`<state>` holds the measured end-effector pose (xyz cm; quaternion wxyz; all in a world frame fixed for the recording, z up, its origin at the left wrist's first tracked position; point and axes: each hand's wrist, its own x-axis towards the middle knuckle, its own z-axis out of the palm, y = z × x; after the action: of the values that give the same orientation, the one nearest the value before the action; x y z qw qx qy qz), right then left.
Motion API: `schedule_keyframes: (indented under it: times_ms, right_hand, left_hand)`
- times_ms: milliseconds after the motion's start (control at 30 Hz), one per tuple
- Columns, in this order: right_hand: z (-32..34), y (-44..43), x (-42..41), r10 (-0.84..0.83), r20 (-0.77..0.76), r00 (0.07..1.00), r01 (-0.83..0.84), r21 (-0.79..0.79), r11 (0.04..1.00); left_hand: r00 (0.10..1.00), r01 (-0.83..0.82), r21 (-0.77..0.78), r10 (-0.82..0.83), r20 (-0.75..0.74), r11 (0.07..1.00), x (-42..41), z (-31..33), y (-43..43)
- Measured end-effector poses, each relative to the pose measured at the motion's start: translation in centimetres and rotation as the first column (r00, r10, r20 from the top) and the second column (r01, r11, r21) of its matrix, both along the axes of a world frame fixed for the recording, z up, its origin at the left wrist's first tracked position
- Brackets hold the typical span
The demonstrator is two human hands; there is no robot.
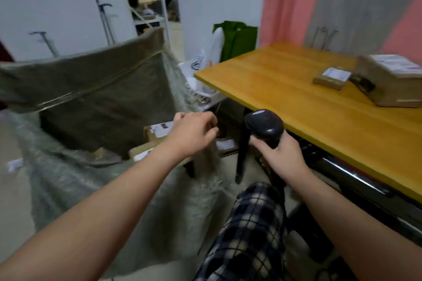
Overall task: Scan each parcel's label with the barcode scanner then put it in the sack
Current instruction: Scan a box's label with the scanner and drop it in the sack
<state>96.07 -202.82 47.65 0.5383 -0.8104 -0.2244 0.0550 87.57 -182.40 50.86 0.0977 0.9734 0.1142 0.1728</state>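
— Where is the scanner?

— In the person's right hand (pixel 282 157). The fingers wrap round the handle of the black barcode scanner (pixel 265 125), which points head-up just in front of the near edge of the table (pixel 285 80).

— And the other hand?

— The left hand (pixel 194 132) hangs over the right side of the sack's mouth. Its fingers are loosely curled and it holds nothing.

— How does the sack stand?

— The sack (pixel 96 89) is grey-green and woven. It sits open on the floor to the left of the table, with its far wall held up high and its near wall sagging. Brown parcels lie inside. A labelled parcel (pixel 157 130) shows just beyond the left hand, and a second parcel (pixel 139 153) lies nearer, beside the forearm.

— Are there parcels on the table?

— Two, toward its right end. A small flat parcel (pixel 332 78) lies with its white label up. Just beside it is a larger box (pixel 392 82), also with a label on top. Something dark lies between them, too blurred to tell what it is.

— Anything else around?

— A green bag (pixel 237 39) and a white plastic bag (pixel 213 50) stand by the wall beyond the table. A plaid trouser leg (pixel 251 223) shows between the two forearms.
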Motion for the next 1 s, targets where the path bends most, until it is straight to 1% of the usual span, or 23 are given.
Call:
schedule_keyframes:
  times_ms: [100,167,233,300,367,400,500,633,733,767,833,933,1000]
  right_hand:
    - [2.9,-4.4,3.0,-0.164,0.029,0.986,0.162,0.072,0.984]
    - [4.3,-7.3,4.8,-0.276,-0.011,0.961,0.275,0.125,0.953]
    - [4.9,-9.9,6.3,-0.361,-0.078,0.929,0.369,0.18,0.912]
    - [5.3,-12.0,7.5,-0.43,-0.183,0.884,0.463,0.215,0.86]
    - [5.7,-13.7,8.6,-0.466,-0.289,0.836,0.533,0.232,0.813]
    - [6.1,-14.4,9.1,-0.475,-0.319,0.82,0.554,0.233,0.799]
    - [6.9,-15.9,10.6,-0.498,-0.319,0.806,0.575,0.226,0.786]
    - [6.8,-16.9,12.1,-0.522,-0.291,0.802,0.584,0.201,0.786]
    - [6.3,-17.1,12.7,-0.529,-0.303,0.793,0.595,0.199,0.779]
    - [6.2,-17.2,12.8,-0.527,-0.309,0.792,0.596,0.202,0.777]
    - [6.0,-17.2,13.0,-0.514,-0.321,0.796,0.588,0.207,0.782]
    - [6.0,-17.0,12.9,-0.482,-0.34,0.808,0.565,0.211,0.798]
    - [6.3,-16.8,12.6,-0.45,-0.351,0.821,0.539,0.217,0.814]
  left_hand:
    - [0.989,0.144,-0.049,-0.143,0.035,0.988,5.9,1.2,-3.5]
    - [0.971,0.236,-0.08,-0.233,0.051,0.968,9.7,1.7,-6.5]
    - [0.951,0.308,-0.112,-0.304,0.046,0.945,13.4,1.7,-9.6]
    - [0.935,0.353,-0.132,-0.353,0.022,0.926,17.1,1.4,-12.5]
    - [0.926,0.372,-0.142,-0.376,-0.007,0.917,20.9,1.1,-14.8]
    - [0.924,0.374,-0.144,-0.382,-0.025,0.916,22.9,1.0,-15.7]
    - [0.921,0.362,-0.105,-0.373,-0.112,0.926,28.5,1.1,-17.8]
    - [0.923,0.292,0.017,-0.277,-0.269,0.956,34.4,0.9,-19.3]
    - [0.898,0.247,0.007,-0.226,-0.379,0.969,36.9,0.4,-18.5]
    - [0.894,0.242,-0.005,-0.225,-0.388,0.97,37.1,0.2,-18.1]
    - [0.908,0.248,-0.016,-0.238,-0.345,0.969,36.3,0.0,-17.5]
    - [0.917,0.296,-0.08,-0.306,-0.256,0.952,32.7,-0.2,-16.6]
    - [0.912,0.322,-0.114,-0.34,-0.229,0.94,29.5,-0.1,-15.8]
